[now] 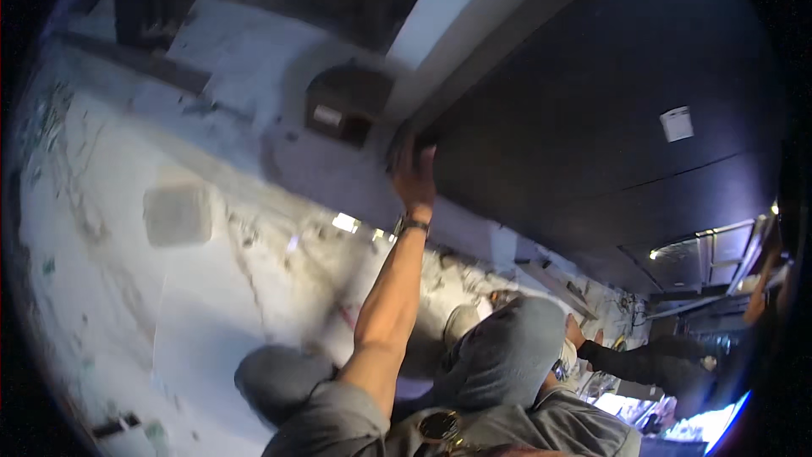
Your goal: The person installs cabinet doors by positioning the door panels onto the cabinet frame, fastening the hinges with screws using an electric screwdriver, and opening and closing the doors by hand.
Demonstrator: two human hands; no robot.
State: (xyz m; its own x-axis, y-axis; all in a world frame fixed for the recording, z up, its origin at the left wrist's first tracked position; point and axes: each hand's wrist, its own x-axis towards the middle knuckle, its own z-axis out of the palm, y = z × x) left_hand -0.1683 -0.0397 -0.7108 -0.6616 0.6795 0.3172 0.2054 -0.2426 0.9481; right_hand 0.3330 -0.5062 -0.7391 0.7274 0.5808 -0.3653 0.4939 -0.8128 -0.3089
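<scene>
My left arm reaches up from the lower edge. My left hand (pixel 414 176) is at the near lower corner of a large dark panel (pixel 575 118), its fingers stretched upward and its thumb apart. The fingertips look dark and blurred against the panel's edge, so I cannot tell how firmly they touch. A white label (pixel 677 124) is stuck on the panel. Just left of the hand lies a dark brown block (pixel 348 101) with a pale label. My right hand (pixel 551 381) is mostly hidden beside my raised knee (pixel 516 343); only skin near a wristwatch shows.
A pale beam (pixel 457 13) runs along the panel's left side. On the marbled floor (pixel 110 228) lie a square greyish piece (pixel 178 214) and scattered debris. Another person's dark-clothed leg (pixel 647 362) stretches in at the right, near a bright lit area. A flat strip (pixel 139 63) lies far left.
</scene>
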